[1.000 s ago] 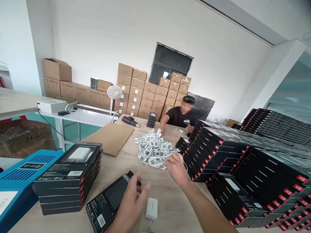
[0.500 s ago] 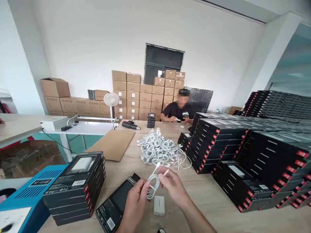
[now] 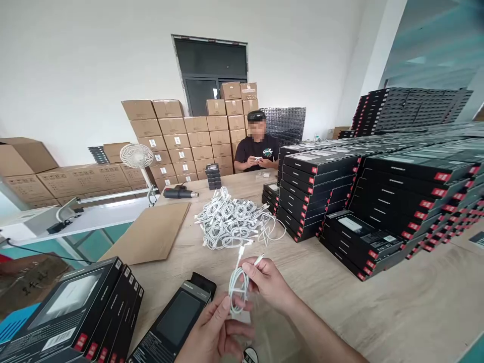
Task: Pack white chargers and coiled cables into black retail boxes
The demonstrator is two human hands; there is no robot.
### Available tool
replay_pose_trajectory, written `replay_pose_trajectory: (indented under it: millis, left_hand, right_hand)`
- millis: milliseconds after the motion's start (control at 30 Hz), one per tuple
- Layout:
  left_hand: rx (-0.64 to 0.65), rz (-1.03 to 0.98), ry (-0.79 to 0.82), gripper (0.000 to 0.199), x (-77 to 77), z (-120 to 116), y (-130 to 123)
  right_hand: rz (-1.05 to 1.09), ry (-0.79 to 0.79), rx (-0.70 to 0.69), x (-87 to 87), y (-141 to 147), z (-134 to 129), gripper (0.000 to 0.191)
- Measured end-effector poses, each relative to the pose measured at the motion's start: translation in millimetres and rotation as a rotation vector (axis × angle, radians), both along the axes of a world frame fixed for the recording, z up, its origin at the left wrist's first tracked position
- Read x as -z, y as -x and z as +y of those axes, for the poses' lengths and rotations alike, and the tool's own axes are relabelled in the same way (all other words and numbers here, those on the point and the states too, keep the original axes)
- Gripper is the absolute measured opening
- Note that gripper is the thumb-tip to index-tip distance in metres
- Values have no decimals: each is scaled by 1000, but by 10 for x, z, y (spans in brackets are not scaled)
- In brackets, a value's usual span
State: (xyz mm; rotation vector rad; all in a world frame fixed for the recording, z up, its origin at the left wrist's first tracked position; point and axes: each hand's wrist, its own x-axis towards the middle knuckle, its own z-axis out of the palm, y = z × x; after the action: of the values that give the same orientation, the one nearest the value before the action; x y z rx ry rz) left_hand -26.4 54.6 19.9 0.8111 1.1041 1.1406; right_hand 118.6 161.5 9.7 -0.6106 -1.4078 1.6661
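Note:
A coiled white cable point(image 3: 238, 290) is held between both hands above the wooden table. My left hand point(image 3: 217, 325) pinches the lower left of the coil with thumb and fingers. My right hand point(image 3: 266, 282) grips its upper right side, with one plug sticking up past the fingertips. The other plug points up above the coil. Behind my left hand, a white charger is mostly hidden. An opened black box point(image 3: 177, 317) lies left of my left hand. Beyond my hands sits a tangled pile of white cables point(image 3: 236, 219).
Stacks of black boxes stand at the right point(image 3: 321, 171) and near left point(image 3: 86, 312). A cardboard sheet point(image 3: 151, 234), a heat gun point(image 3: 180, 192) and a small box stack point(image 3: 213, 176) lie farther back. Across the table sits a person point(image 3: 257, 146) holding something small.
The view has turned right. Both hands still hold the coil, which now covers most of the white charger. Across the table, the person's hands have come together.

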Motion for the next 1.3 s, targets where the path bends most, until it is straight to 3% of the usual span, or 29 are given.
replay_pose_trajectory:
  millis: [100, 233, 333, 433, 733, 867, 967, 1167, 1300]
  left_hand:
    - [39, 321, -223, 45, 11, -4, 0]
    - [-113, 890, -603, 31, 61, 11, -42]
    - [-206, 1020, -684, 32, 132, 19, -69]
    - [-240, 1040, -661, 33, 155, 20, -82]
    - [-249, 731, -512, 33, 21, -10, -149]
    - [-80, 206, -242, 47, 42, 3, -93]
    - [-37, -152, -75, 50, 24, 0, -64]
    - [-50, -281, 13, 42, 33, 17, -48]
    - [-27, -293, 20, 40, 44, 25, -61]
  right_hand:
    - [92, 15, -28, -6, -8, -12, 45]
    - [174, 46, -69, 15, -39, -20, 35]
    - [203, 71, -74, 36, -56, -20, 34]
    - [217, 92, -78, 36, -56, -21, 34]
    - [286, 173, -82, -39, -47, -33, 37]
    - [211, 97, -43, -2, -49, -9, 37]
    - [135, 68, -9, -5, -54, -12, 37]
    - [95, 22, 62, -80, -54, -56, 38]
    - [50, -31, 68, -41, -31, -45, 36]
